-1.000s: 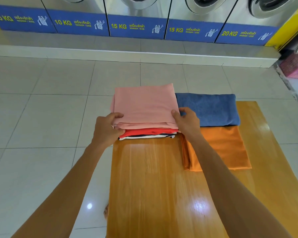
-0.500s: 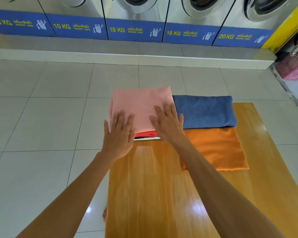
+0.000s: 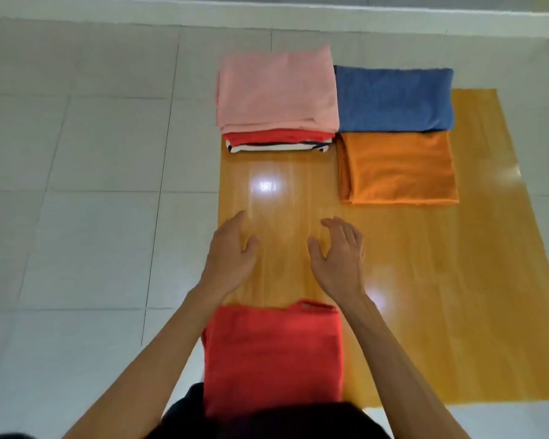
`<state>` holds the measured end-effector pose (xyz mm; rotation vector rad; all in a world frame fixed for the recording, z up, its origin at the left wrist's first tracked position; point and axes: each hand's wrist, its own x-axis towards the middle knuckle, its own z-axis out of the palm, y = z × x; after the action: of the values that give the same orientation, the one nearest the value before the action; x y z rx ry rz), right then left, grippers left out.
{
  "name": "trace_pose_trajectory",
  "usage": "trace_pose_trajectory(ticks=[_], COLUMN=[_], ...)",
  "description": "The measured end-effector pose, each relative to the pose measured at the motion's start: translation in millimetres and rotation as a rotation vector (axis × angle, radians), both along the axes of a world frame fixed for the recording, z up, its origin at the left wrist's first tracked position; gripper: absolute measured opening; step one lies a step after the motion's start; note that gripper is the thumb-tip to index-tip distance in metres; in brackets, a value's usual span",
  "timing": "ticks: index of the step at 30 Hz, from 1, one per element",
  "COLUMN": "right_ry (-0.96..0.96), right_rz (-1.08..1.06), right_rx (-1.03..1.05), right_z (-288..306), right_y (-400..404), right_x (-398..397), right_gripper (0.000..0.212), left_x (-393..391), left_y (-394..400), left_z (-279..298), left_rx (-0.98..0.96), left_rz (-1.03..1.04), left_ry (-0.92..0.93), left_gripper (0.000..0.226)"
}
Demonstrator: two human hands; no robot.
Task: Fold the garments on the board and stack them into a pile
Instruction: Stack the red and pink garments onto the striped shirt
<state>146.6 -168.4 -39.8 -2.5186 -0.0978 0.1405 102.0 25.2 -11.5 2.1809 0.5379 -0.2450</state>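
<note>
Over the bare middle of the board (image 3: 425,280), near its left edge: left hand (image 3: 232,251) and right hand (image 3: 339,258), palms down, fingers loosely curled and slightly apart, empty, thumbs turned toward each other. At the near edge, just below both wrists: a red garment (image 3: 273,353), folded to a rough rectangle, neckline toward the hands, not yet on any pile. At the far left corner: a pile topped by a pink piece (image 3: 276,90), then a red layer (image 3: 279,136), then black-and-white stripes (image 3: 276,148) at the bottom, its far part overhanging the board onto the floor tiles (image 3: 92,153). Touching that pile on the right, at the far edge: a folded blue piece (image 3: 393,98). Touching the blue piece's near side: a folded orange piece (image 3: 398,167), lying flat. Likely light, soft and limp, the red garment, prone to sagging and unfolding if lifted by one corner. Best taken at the two side edges, fingers slid underneath, thumbs on top, so the folds stay shut on the way to the pile. Little risk of slipping from the grasp, though the glossy board may let it slide.
</note>
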Motion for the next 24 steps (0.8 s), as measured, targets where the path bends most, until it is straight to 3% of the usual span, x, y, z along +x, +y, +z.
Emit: trace_pose_trajectory(ticks=[6, 12, 14, 16, 20, 24], right_ry=[0.206, 0.435, 0.582, 0.703, 0.627, 0.419], right_rz=[0.025, -0.122, -0.11, -0.054, -0.017, -0.186], right_rx=[0.017, -0.064, -0.032, 0.051, 0.176, 0.34], right_z=[2, 11, 14, 15, 10, 14], right_y=[-41, -75, -81, -83, -76, -64], right_x=[-71, -112, -116, -120, -118, -91], right_gripper=[0.044, 0.063, 0.063, 0.051, 0.031, 0.032], left_x=[-87, -151, -160, -163, -147, -113], left_y=[-19, -35, -35, -36, -40, -35], left_z=[-7, -12, -15, -18, -9, -5], left_rx=[0.064, 0.151, 0.158, 0.124, 0.043, -0.13], left_rz=[0.189, 0.4, 0.424, 0.429, 0.371, 0.397], left_ry=[0.03, 0.332, 0.399, 0.411, 0.277, 0.118], left_gripper=[0.047, 0.099, 0.101, 0.09, 0.059, 0.056])
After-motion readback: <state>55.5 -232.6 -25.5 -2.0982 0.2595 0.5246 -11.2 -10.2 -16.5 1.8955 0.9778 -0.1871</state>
